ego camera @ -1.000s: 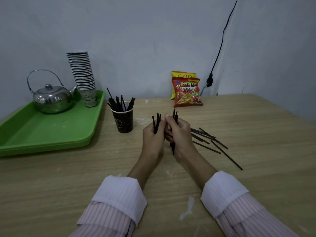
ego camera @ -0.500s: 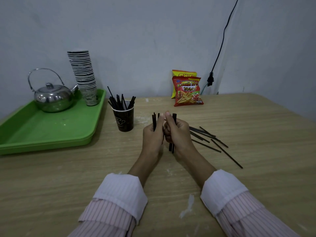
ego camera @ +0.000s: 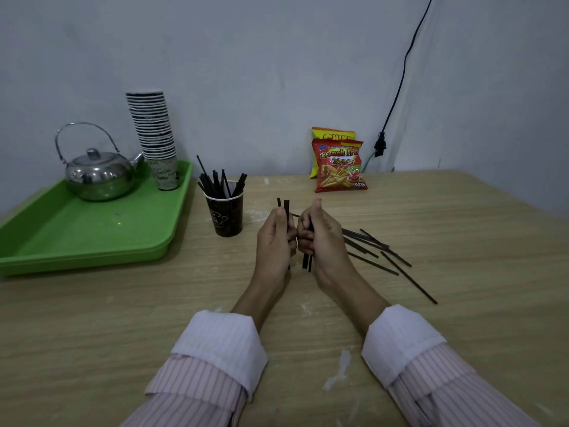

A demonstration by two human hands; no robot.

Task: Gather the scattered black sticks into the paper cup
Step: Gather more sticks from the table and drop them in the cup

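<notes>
**Black sticks split between cup, hands and worktop**

Upright on the pale wooden worktop (ego camera: 462, 303): a dark brown paper cup (ego camera: 225, 216) with a white rim, just right of the green plastic tray (ego camera: 77, 241), holding a fan of thin black sticks (ego camera: 220, 183) that lean outward above its rim

Centre of view, just right of the cup: left hand (ego camera: 275, 240) curled closed around a small upright bundle of black sticks (ego camera: 285, 211), tips poking above the thumb. Right hand (ego camera: 320, 238) closed too, thumb raised, gripping a second bundle of black sticks (ego camera: 307, 262) whose lower ends show below the palm. Knuckles of both hands nearly touching; white cuffs and pink striped sleeves (ego camera: 215, 380) below

Loose on the worktop, right of the right hand: several scattered black sticks (ego camera: 385, 257), some crossing, one longer stick angled toward the near right

On the green tray: a shiny steel kettle (ego camera: 98, 174) with a hoop handle, lid on, contents hidden, and beside it a tall stack of nested paper cups (ego camera: 155, 140)

Against the grey wall: a red snack bag (ego camera: 338, 166) in front of a yellow snack bag (ego camera: 332, 135), and a black cable (ego camera: 397, 87) hanging to their right
</notes>
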